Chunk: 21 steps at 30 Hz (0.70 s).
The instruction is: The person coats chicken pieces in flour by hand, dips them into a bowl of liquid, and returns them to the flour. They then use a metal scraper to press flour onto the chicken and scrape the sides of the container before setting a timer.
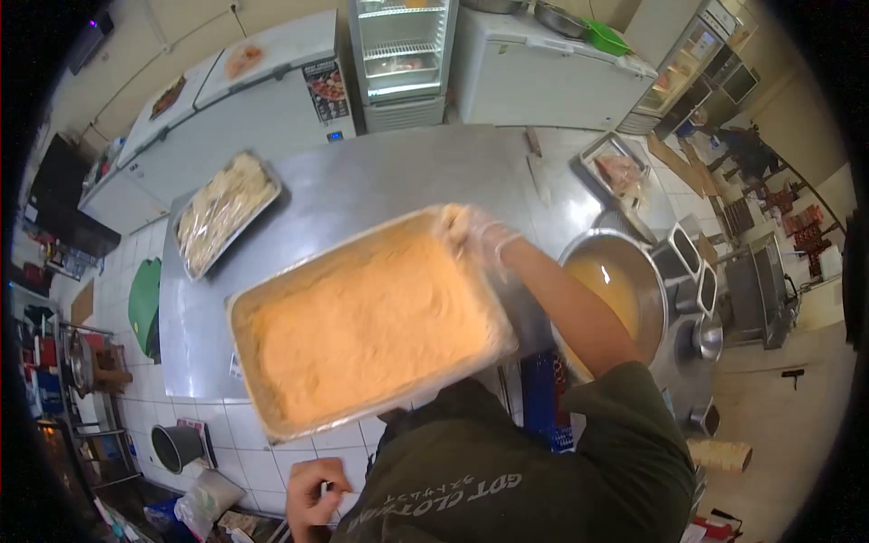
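A large metal tray of orange powder (362, 326) lies tilted across the front of the steel table (380, 172). At its upper right corner is my right hand (466, 233), in a clear plastic glove, with fingers bunched and partly blurred; what they hold cannot be made out. My left hand (315, 491) is low in the view, below the tray and beside the dark green shirt, its fingers curled near something small and white. To the right of my right forearm stands a big steel bowl (650, 299) with yellow liquid.
A wrapped tray of pale pieces (226, 210) is at the table's left. At the right are a knife (538, 174), a small tray with raw meat (619, 170) and several steel containers (677, 249). White freezers (561, 86) and a glass-door fridge (404, 54) line the back.
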Motion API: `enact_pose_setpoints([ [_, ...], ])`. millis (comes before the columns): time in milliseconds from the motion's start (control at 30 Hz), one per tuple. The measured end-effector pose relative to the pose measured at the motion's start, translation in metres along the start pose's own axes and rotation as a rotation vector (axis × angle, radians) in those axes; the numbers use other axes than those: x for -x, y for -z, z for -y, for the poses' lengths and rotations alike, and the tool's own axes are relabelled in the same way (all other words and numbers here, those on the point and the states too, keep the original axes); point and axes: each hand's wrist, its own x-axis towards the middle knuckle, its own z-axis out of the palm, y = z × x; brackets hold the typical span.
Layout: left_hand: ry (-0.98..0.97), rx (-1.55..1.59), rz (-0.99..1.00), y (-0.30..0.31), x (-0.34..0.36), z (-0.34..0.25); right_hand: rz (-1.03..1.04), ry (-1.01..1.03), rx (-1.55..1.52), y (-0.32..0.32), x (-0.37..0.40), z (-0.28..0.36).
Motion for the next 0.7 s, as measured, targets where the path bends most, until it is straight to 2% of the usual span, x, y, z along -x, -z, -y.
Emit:
enact_pose_setpoints([
  [67,0.079,-0.062,-0.410,-0.024,-0.020,-0.001,-0.213,0.055,0.089,0.073,-0.013,0.034],
  [133,0.151,-0.127,-0.615,-0.035,-0.023,0.012,-0.385,0.052,0.198,0.170,-0.057,0.018],
  [167,0.216,-0.177,-0.693,-0.034,-0.015,0.023,-0.515,0.042,0.394,0.217,-0.079,0.006],
  [267,0.480,-0.409,-0.969,-0.053,0.024,0.062,-0.712,0.063,1.539,0.339,-0.127,-0.033],
  [300,0.402,-0.605,-0.982,-0.046,0.083,0.118,-0.754,-0.097,1.354,0.354,-0.132,-0.030],
  [333,0.330,-0.809,-1.007,-0.040,0.140,0.172,-0.711,0.013,1.466,0.365,-0.135,-0.033],
  [367,0.527,-0.768,-1.024,-0.055,0.149,0.183,-0.666,0.125,1.573,0.370,-0.135,-0.036],
  [433,0.932,-0.589,-0.924,-0.081,0.148,0.200,-0.503,-0.013,1.770,0.328,-0.114,0.013],
  [500,1.170,-0.418,-0.760,-0.101,0.158,0.212,-0.187,0.109,2.135,0.358,-0.139,-0.019],
  [533,1.238,-0.341,-0.685,-0.107,0.168,0.213,-0.239,0.052,1.802,0.386,-0.155,-0.045],
  [600,1.286,-0.230,-0.590,-0.117,0.187,0.200,-0.167,0.036,1.883,0.386,-0.151,-0.051],
  [667,1.303,-0.132,-0.562,-0.118,0.198,0.182,-0.150,0.036,1.931,0.349,-0.110,-0.020],
  [700,1.302,-0.108,-0.583,-0.118,0.200,0.172,-0.180,0.159,1.911,0.347,-0.097,-0.021],
])
